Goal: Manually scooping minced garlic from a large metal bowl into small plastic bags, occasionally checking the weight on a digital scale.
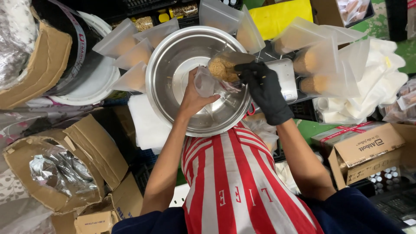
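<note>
While torn cardboard boxes [60, 169] with crumpled foil liners fill the lower left of the frame, a white bucket lid [93, 80] lies at the upper left beside a row of frosted plastic pouches [130, 54]. At the centre sits a large stainless steel bowl [173, 73], its rim over white paper. The bare left hand [195, 97] reaches into the bowl from below and pinches a clear plastic bag [206, 82] by its side, fingers closed on the film. Just right of it, the right hand [264, 89], in a black glove, grips a metal scoop [236, 58] heaped with golden-brown granules [221, 69], tilted at the bag's mouth above the bowl. Behind the glove lies a white scale [286, 76]. Filled pouches [320, 65] stand at the upper right, and an open cardboard carton [368, 149] sits at the lower right. A red-and-white striped apron [234, 182] fills the bottom centre.
</note>
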